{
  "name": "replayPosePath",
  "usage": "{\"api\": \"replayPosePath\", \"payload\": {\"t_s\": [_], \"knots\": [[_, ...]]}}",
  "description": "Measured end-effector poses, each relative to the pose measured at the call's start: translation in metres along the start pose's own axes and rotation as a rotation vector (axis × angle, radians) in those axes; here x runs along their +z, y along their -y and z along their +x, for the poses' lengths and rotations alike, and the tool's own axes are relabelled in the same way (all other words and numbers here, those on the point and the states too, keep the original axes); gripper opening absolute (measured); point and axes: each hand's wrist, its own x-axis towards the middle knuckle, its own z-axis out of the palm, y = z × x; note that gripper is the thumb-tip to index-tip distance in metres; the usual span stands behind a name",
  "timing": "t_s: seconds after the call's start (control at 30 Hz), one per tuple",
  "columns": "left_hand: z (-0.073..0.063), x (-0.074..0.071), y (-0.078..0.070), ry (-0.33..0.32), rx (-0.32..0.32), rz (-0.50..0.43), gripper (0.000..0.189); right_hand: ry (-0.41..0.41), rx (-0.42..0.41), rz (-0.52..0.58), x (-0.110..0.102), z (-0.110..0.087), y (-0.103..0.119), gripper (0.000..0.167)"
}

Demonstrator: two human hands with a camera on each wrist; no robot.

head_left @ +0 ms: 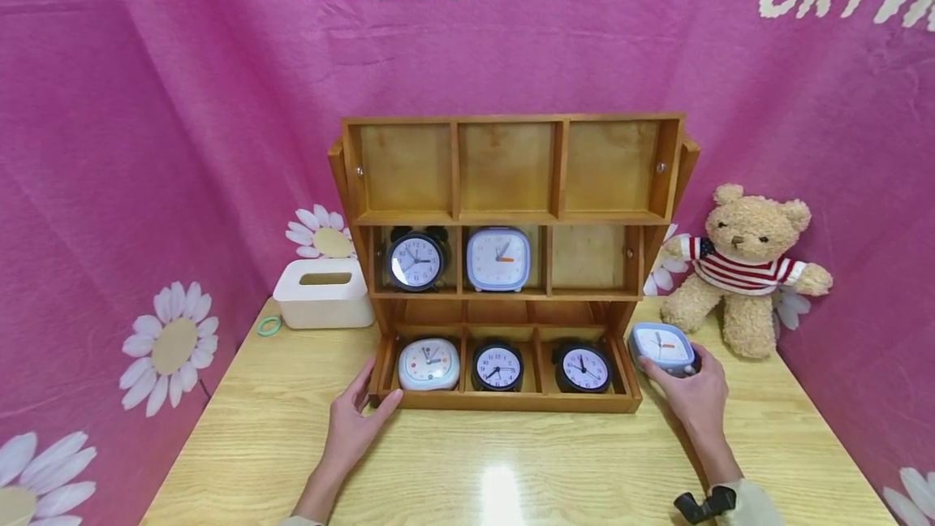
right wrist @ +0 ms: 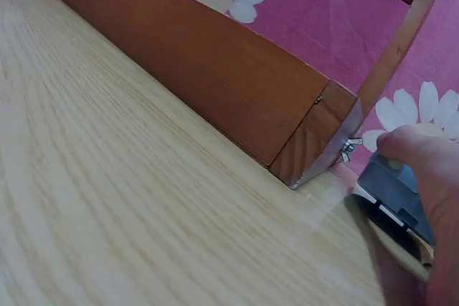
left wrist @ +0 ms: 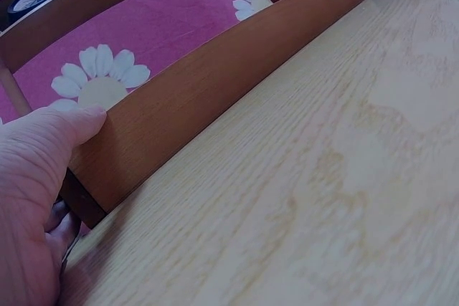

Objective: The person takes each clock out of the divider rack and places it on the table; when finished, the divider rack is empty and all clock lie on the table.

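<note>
A three-tier wooden shelf [head_left: 509, 403] stands on the table, each tier split into three compartments. My left hand [head_left: 353, 422] holds its lower left corner, thumb on the front board and fingers at the side. With thumb and fingers, my right hand [head_left: 694, 390] grips a blue square alarm clock [head_left: 661, 347] just right of the shelf, dial up. In the bottom tier sit a white rounded clock [head_left: 428, 364], a black round clock [head_left: 497, 368] and another black clock [head_left: 583, 368]. The middle tier holds a black twin-bell clock [head_left: 415, 261] and a light-blue square clock [head_left: 498, 259]; its right compartment is bare.
Behind the right hand, a teddy bear [head_left: 745, 266] in a striped sweater sits against the pink curtain [head_left: 555, 47]. At the left stand a white tissue box [head_left: 321, 299] and a small green ring [head_left: 269, 326]. A wing nut [right wrist: 350, 148] juts from the shelf's right side.
</note>
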Motion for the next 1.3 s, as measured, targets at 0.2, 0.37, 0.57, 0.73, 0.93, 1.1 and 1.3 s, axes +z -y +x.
{"api": "replayPosePath", "payload": {"t_s": [0.2,0.37,0.57,0.73,0.93,1.1,1.3], "knots": [[0.0,0.0,-0.001,-0.005,0.006,0.0,0.077,-0.051,0.008,0.037,0.005,0.002,0.006,0.088],[0.0,0.0,0.0,-0.003,-0.005,-0.001,0.077,-0.081,-0.011,0.05,0.008,0.003,0.008,0.084],[0.0,0.0,0.0,0.004,-0.026,0.014,0.078,-0.082,-0.027,0.041,0.01,0.003,0.006,0.079],[0.0,-0.001,-0.001,0.004,-0.025,0.017,0.078,-0.092,-0.037,0.04,0.012,0.003,0.006,0.077],[-0.001,-0.001,-0.002,0.004,-0.031,0.022,0.078,-0.102,-0.042,0.071,0.009,0.0,0.008,0.076],[-0.001,-0.001,-0.002,0.006,-0.036,0.024,0.078,-0.12,-0.036,0.084,0.003,-0.004,0.014,0.077],[-0.001,-0.001,-0.001,0.007,-0.039,0.025,0.078,-0.184,-0.065,0.175,-0.012,-0.009,0.036,0.075]]}}
